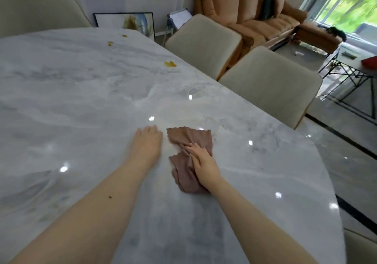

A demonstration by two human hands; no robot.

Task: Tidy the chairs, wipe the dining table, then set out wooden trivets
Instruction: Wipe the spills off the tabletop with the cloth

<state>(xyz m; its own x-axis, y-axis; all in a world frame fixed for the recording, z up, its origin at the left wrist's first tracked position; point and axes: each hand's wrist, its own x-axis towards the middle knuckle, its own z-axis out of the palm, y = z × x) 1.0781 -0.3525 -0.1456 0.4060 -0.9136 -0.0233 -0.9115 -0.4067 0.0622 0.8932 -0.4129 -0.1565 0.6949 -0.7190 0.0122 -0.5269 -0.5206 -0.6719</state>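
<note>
— How far had you got with the table point(85, 104)?

— I was in the wiping. My right hand point(204, 162) lay flat on the cloth point(186, 170), fingers straight and together, pressing it to the marble near the table's right edge, toward my end. My left hand point(147, 143) rested palm down on the bare top just beside the cloth, fingers relaxed and holding nothing.

— And the dirt?

— Three yellow stains showed further up: the biggest point(170, 64) close to the right edge, two smaller ones point(110, 43) near the far end. The cloth was well apart from all of them, so I judged the wiping only partly done, with the far half left.

— The chairs?

— Two chairs point(204, 41) stood at the right edge with their backs near the table, and another point(38, 7) at the far left corner. They looked tucked in, so I took that step as finished, though I could not see every seat.

— Trivets?

— None were on the table or anywhere in view. That step was not yet begun; it would have to wait until the top was clean and the cloth put away
</note>
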